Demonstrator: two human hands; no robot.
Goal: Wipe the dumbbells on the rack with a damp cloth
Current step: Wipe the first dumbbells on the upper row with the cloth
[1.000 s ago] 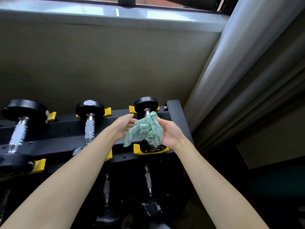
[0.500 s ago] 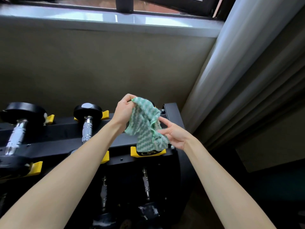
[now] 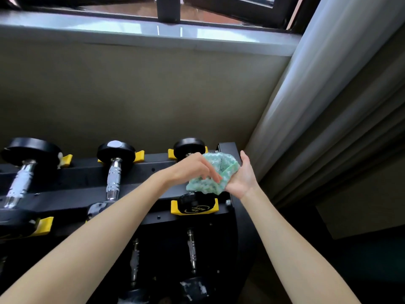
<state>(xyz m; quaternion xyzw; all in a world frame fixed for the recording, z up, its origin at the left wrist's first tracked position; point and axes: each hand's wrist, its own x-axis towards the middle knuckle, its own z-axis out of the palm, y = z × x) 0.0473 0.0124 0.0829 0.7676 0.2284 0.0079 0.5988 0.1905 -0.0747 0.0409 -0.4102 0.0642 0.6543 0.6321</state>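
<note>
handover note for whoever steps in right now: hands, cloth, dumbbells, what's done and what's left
Left hand: fingers curled over the top of the green cloth.
Right hand: palm against the cloth's right side, thumb up; its fingers are hidden.
Cloth: bunched between both hands over the handle of the rightmost top-row dumbbell, at the right end of the rack.
Done: the picture does not show which dumbbells are already wiped.
To do: probably the middle dumbbell and left dumbbell on the top row, then the lower-row dumbbells, whose heads show white smears.
</note>
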